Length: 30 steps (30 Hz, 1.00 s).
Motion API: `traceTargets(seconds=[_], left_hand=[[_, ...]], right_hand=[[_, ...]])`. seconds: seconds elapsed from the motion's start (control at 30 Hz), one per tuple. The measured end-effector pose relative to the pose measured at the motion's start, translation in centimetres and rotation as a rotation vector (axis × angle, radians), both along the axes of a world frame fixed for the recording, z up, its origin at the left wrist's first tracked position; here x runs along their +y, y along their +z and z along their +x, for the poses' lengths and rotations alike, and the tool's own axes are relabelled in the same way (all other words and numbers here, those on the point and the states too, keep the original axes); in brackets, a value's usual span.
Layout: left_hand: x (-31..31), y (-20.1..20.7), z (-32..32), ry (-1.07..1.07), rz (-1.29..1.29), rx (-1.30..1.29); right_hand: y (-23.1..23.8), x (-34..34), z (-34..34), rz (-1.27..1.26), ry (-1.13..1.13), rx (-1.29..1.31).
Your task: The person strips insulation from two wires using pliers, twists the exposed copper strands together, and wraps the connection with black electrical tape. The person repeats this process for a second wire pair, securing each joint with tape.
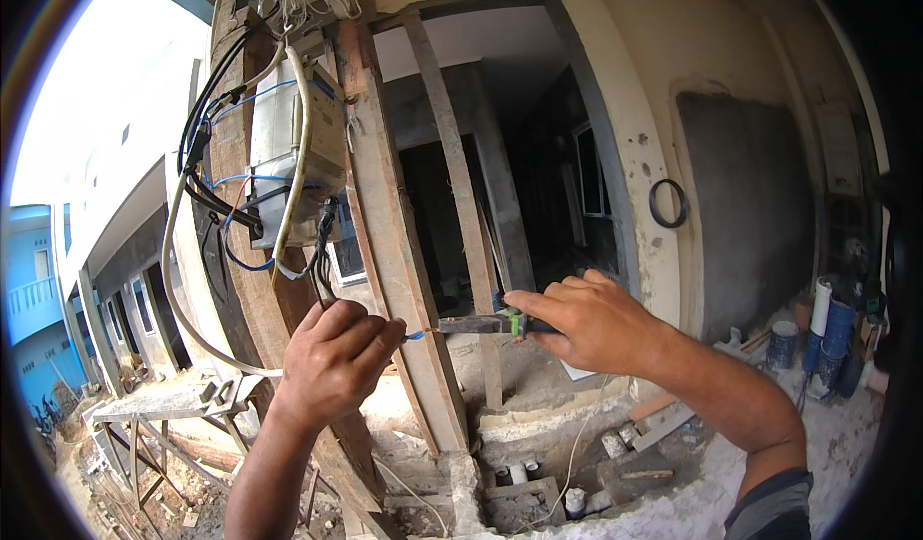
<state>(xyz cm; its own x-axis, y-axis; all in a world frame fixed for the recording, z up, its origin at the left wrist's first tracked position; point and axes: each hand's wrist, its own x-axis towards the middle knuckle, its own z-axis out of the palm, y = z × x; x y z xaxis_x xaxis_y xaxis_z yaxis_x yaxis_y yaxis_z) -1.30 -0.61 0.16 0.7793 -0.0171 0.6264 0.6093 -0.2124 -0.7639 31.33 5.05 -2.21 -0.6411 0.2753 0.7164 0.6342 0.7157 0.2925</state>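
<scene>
Here | left hand [336,355]: one blue wire [415,335] | right hand [598,326]: one tool [476,325]

I see a dark grey sleeve [774,506] ending short of the right elbow [790,434]; past it, right forearm [731,396] and right hand [611,326] are bare; well left of the sleeve, left forearm [272,473] and left hand [341,362] too.
</scene>
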Motion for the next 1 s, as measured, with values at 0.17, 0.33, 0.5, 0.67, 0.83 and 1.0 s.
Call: traceTargets(seconds=[0.17,0.33,0.5,0.67,0.83,1.0], left_hand=[[0.2,0.0,-0.3,-0.037,0.038,0.017],[0.7,0.2,-0.3,-0.069,0.038,0.053],[0.7,0.2,-0.3,-0.044,-0.018,0.054],[0.4,0.2,-0.5,-0.057,-0.004,-0.030],[0.3,0.2,-0.6,-0.050,-0.055,-0.019],[0.4,0.1,-0.6,-0.066,-0.003,-0.055]], right_hand=[[0.5,0.3,0.2,-0.305,0.006,-0.049],[4.2,0.3,0.3,-0.979,0.142,-0.237],[6.3,-1.3,0.5,-0.670,-0.084,-0.318],[3.7,-2.4,1.2,0.388,-0.001,-0.235],[2.3,-1.1,1.4,0.704,-0.014,-0.062],[1.2,-0.2,1.4,0.501,-0.036,-0.025]])
